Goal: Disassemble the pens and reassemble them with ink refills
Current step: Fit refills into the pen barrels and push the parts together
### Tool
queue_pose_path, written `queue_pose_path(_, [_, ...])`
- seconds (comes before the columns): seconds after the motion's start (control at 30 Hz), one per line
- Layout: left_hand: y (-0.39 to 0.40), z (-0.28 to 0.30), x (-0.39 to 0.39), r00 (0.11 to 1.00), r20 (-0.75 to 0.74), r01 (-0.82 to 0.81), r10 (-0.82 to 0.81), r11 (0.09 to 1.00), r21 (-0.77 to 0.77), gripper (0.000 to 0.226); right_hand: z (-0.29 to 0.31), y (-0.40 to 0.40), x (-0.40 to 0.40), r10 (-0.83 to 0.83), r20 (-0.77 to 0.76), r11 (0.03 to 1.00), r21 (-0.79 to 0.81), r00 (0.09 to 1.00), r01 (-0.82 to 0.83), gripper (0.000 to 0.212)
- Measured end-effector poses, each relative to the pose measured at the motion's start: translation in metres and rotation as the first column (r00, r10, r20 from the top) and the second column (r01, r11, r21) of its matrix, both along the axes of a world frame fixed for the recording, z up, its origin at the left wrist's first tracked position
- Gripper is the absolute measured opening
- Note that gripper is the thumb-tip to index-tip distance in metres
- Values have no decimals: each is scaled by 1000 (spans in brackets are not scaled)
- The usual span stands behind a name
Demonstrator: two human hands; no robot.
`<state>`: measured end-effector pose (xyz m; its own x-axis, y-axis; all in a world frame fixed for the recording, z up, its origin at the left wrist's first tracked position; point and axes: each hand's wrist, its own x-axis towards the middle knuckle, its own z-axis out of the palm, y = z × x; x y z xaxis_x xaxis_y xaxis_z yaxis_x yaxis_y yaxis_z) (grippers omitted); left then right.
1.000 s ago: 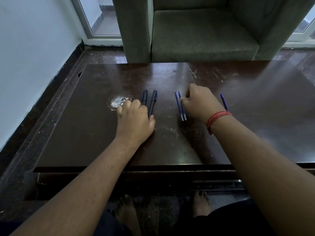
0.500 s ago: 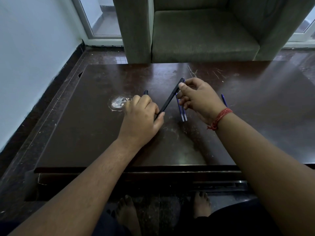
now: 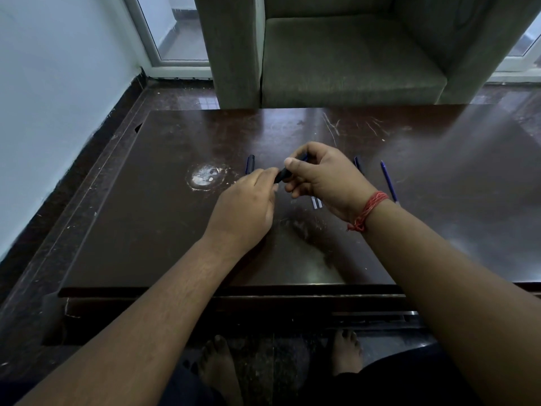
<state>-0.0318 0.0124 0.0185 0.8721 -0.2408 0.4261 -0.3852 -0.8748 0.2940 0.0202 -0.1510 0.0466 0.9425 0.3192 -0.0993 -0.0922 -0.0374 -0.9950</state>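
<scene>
I hold a dark pen (image 3: 281,174) above the middle of the brown table (image 3: 146,230). My right hand (image 3: 325,180) grips its upper part, thumb on top. My left hand (image 3: 246,206) pinches its lower end with the fingertips. Most of the pen is hidden inside both hands. A second dark pen (image 3: 249,164) lies on the table just left of my hands. A blue refill (image 3: 388,180) lies to the right of my right wrist, and another refill tip (image 3: 356,163) shows behind that hand. The pale ends of two refills (image 3: 316,203) stick out under my right hand.
A white scuffed patch (image 3: 205,177) marks the table left of the pens. A grey-green armchair (image 3: 351,54) stands right behind the table's far edge. A pale wall (image 3: 58,98) runs along the left. My bare feet (image 3: 222,367) show under the near edge.
The pen has been lifted off the table. My right hand slid further down the barrel, and my left hand shifted right to pinch the pen's lower end, so both hands now meet.
</scene>
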Motion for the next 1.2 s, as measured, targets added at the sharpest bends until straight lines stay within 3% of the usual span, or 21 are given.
queue_pose_path(0.13, [2, 2, -1, 997, -59, -45, 39, 995, -93, 16, -2, 3, -2, 65, 23, 997, -42, 998, -64, 5])
queue_pose_path(0.47, [6, 9, 4, 982, -169, -108, 78, 978, -178, 32, 1, 1, -3, 134, 108, 981, -154, 985, -117, 8])
queue_pose_path(0.77, [5, 14, 5, 964, -255, -142, 77, 958, -248, 51, 9, -6, 0, 128, 163, 985, -136, 978, -107, 8])
queue_pose_path(0.87, [10, 11, 5, 962, -257, -166, 96, 950, -266, 50, 9, -13, 8, -72, 147, 997, 5, 986, 72, 10])
queue_pose_path(0.97, [20, 5, 7, 956, -258, -210, 138, 937, -278, 48, 5, -28, 18, -344, 72, 935, 122, 936, 334, 9])
queue_pose_path(1.03, [22, 3, 9, 957, -248, -225, 152, 928, -296, 44, -5, -30, 17, -370, 178, 913, -112, 912, 393, 14])
queue_pose_path(1.1, [20, 3, 11, 959, -236, -230, 159, 920, -316, 37, -16, -19, 10, -187, 354, 816, -463, 916, 346, 17])
queue_pose_path(1.2, [19, 3, 11, 958, -223, -249, 180, 909, -335, 31, -22, 13, -5, 122, 442, 648, -714, 889, 266, 17])
